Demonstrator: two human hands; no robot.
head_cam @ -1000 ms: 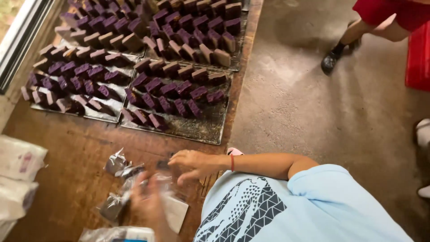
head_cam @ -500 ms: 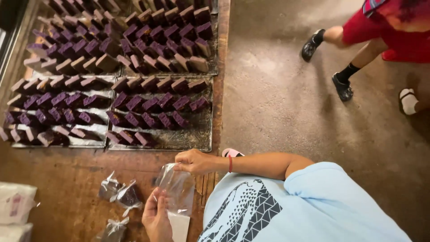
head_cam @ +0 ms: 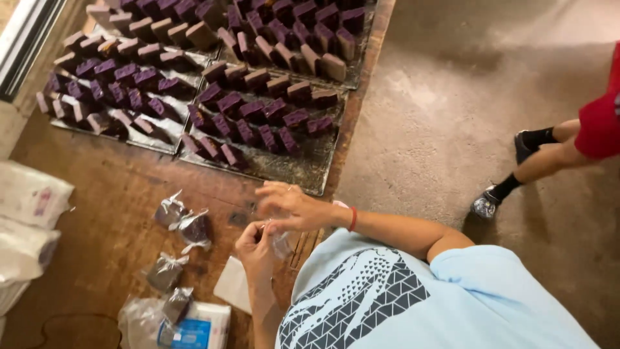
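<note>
Near the right edge of the wooden table (head_cam: 97, 194), the two hands meet over a small clear plastic bag (head_cam: 281, 243). The left hand (head_cam: 256, 249) has its fingers closed on the bag from below, and the right hand (head_cam: 290, 205) pinches its top from above, fingertips drawn together on the film. What sits inside the bag is too hidden to tell. Just to the left lie three already bagged dark pieces (head_cam: 184, 223), with a stack of flat bags (head_cam: 187, 323) at the near edge. Beyond the hands, along the far side, metal trays (head_cam: 303, 171) carry rows of purple and brown blocks (head_cam: 258, 123). Another person's leg in a black sock (head_cam: 533, 165) stands on the floor to the right.

To do this step well, I judge the grip should stay high on the bag's neck, twisting the film snug without squeezing the contents, and the lower hand should keep the bag steady.
</note>
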